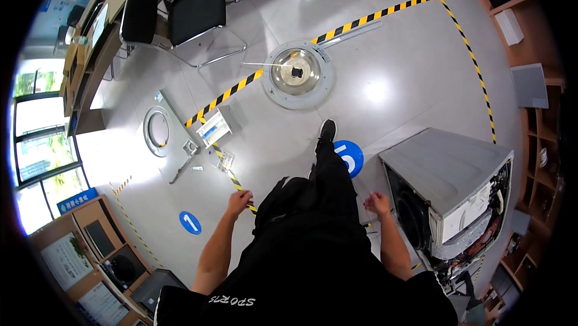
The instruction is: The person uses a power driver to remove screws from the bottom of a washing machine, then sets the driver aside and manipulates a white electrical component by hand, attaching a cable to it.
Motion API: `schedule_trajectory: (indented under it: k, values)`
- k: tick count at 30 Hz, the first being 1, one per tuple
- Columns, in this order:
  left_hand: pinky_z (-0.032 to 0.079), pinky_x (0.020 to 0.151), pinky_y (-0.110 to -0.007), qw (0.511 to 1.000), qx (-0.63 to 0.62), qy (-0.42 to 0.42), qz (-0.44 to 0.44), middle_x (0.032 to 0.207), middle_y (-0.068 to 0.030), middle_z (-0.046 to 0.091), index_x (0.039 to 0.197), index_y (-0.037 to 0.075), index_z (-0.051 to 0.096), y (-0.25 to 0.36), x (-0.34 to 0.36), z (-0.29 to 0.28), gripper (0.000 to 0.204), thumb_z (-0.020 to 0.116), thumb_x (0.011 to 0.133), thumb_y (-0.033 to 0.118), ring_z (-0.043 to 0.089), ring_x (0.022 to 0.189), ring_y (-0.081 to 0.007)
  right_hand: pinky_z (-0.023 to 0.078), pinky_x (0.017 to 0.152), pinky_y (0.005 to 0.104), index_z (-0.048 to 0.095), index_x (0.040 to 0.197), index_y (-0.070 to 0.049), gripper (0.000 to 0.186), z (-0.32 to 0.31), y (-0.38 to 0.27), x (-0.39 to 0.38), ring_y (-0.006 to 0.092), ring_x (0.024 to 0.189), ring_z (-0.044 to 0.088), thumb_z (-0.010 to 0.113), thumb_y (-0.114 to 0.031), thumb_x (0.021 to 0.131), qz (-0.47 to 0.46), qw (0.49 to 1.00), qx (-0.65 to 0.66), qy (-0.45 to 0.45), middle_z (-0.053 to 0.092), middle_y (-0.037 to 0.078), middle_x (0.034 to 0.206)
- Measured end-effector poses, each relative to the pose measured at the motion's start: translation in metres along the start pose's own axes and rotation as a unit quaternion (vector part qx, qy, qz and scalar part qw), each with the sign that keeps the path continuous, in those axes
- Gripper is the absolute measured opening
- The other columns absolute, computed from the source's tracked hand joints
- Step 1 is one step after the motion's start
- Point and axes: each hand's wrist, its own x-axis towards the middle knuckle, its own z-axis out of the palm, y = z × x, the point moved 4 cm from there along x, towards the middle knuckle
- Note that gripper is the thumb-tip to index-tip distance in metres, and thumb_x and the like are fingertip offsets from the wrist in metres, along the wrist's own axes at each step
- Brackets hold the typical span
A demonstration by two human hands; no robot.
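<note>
My left hand hangs beside my dark trousers, over the floor's striped tape, with its fingers curled; anything inside them is too small to make out. On the other side, my right hand also has curled fingers, their contents unclear, and is left of a partly dismantled grey appliance with exposed insides. Ahead of my foot lies a round door with a domed glass, a thin rod across it. A white drawer and a panel with a ring-shaped opening lie to the left, beside small clear pieces.
Two black chairs stand by a desk at upper left. Wooden shelves line the right side, and cabinets stand at lower left below windows. Yellow-black tape and round blue decals mark the tiled floor.
</note>
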Motion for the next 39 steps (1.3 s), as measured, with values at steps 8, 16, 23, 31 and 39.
schedule_trajectory:
  k: [8,16,23,31,39]
  values:
    - [0.050,0.072,-0.029,0.929,0.264,0.008,0.260,0.089,-0.0100,0.066,0.107,0.003,0.057,0.196,0.097,-0.011,0.041,0.069,0.074,0.024,0.065,0.081,-0.0206,0.052,0.060,0.0290,0.051,0.112,0.002,0.038,0.041,-0.145,-0.032,0.0179,0.069,0.062,0.056,-0.027,0.087,-0.091,0.995,0.020,0.042,0.060,0.010,0.082]
    - [0.047,0.081,-0.038,0.824,0.473,-0.119,0.287,0.101,-0.0128,0.061,0.117,0.007,0.049,0.289,0.308,0.078,0.050,0.067,0.073,0.021,0.058,0.095,-0.0288,0.044,0.046,0.0248,0.054,0.074,-0.006,0.032,0.041,-0.004,-0.114,0.0120,0.051,0.054,0.054,-0.034,0.089,-0.016,0.983,0.002,0.181,0.054,0.004,0.060]
    - [0.043,0.089,-0.043,0.719,0.617,-0.095,0.306,0.117,-0.0151,0.051,0.123,0.009,0.043,0.340,0.472,0.155,0.058,0.066,0.071,0.016,0.049,0.109,-0.0324,0.044,0.045,0.0262,0.052,0.079,-0.013,0.024,0.160,0.157,-0.232,0.0130,0.056,0.055,0.052,-0.035,0.088,0.229,0.962,-0.068,0.132,0.053,0.001,0.065]
    - [0.032,0.097,-0.050,0.595,0.676,0.018,0.434,0.137,-0.0160,0.031,0.134,0.017,0.032,0.321,0.564,0.208,0.078,0.072,0.067,0.020,0.035,0.123,-0.0351,0.057,0.057,0.0340,0.052,0.108,0.002,0.036,0.225,0.097,-0.303,0.0235,0.069,0.064,0.053,-0.030,0.090,0.442,0.862,0.164,0.185,0.062,0.013,0.081]
    - [0.043,0.080,-0.045,0.571,0.696,0.012,0.435,0.114,-0.0110,0.045,0.110,0.014,0.048,0.303,0.610,0.223,0.058,0.075,0.059,0.019,0.048,0.102,-0.0310,0.055,0.071,0.0330,0.049,0.123,-0.005,0.042,0.244,0.096,-0.315,0.0210,0.084,0.064,0.053,-0.031,0.090,0.514,0.797,0.239,0.207,0.062,0.012,0.095]
